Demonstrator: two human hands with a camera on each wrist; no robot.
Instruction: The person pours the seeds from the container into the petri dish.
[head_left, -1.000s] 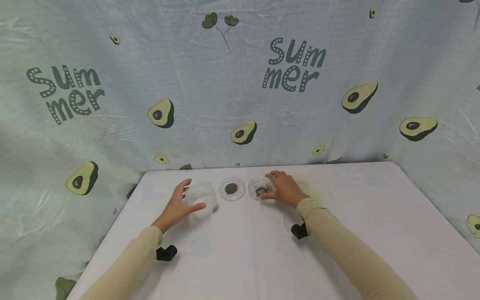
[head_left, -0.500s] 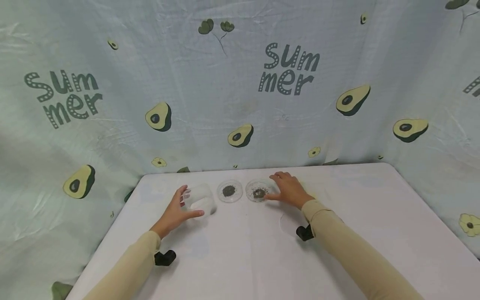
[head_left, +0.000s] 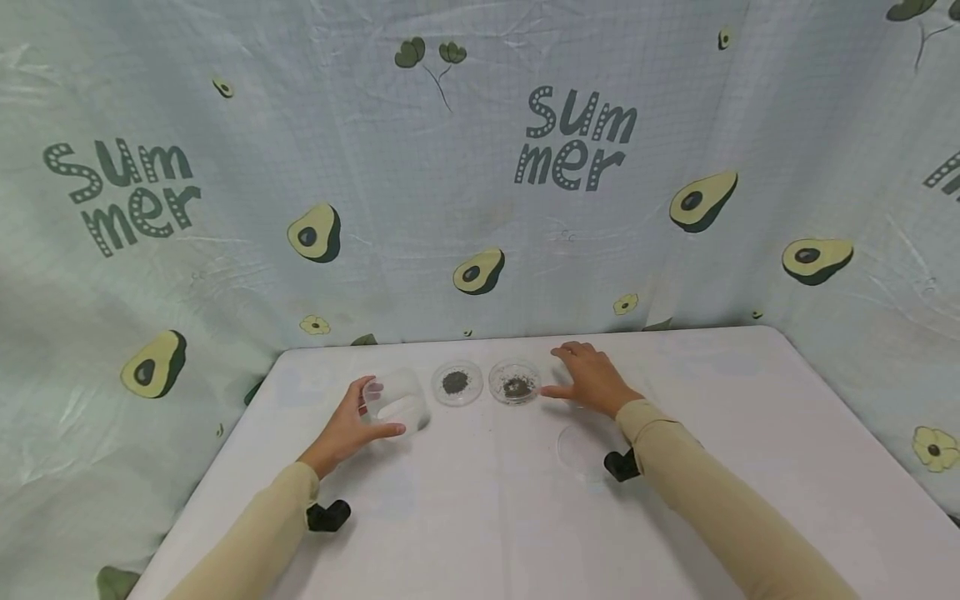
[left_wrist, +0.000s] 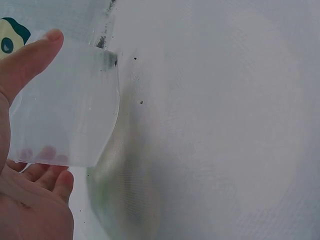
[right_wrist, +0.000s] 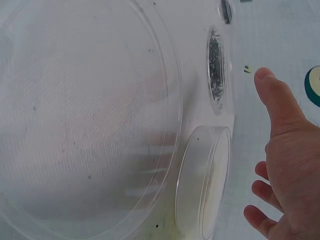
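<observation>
On the left, my left hand point(head_left: 351, 427) holds a clear plastic cup point(head_left: 397, 400), thumb on the near side and fingers on the far side. In the left wrist view the cup point(left_wrist: 70, 110) looks cloudy, with dark specks at its rim. My right hand point(head_left: 597, 382) is spread, with nothing in its grasp, just right of a petri dish point(head_left: 515, 382) of dark flakes. The right wrist view has another petri dish point(right_wrist: 202, 185) with pale contents beside that hand point(right_wrist: 295, 160); in the head view the hand mostly hides it.
A second petri dish point(head_left: 457, 383) with dark grains stands between the cup and the flake dish. A clear round dish or lid point(head_left: 577, 448) lies nearer, by the right wrist. The white table point(head_left: 442, 517) meets a printed curtain point(head_left: 405, 167) at the back.
My right hand has moved right, away from the flake dish. My left fingers have come in around the cup. The head view has shifted slightly.
</observation>
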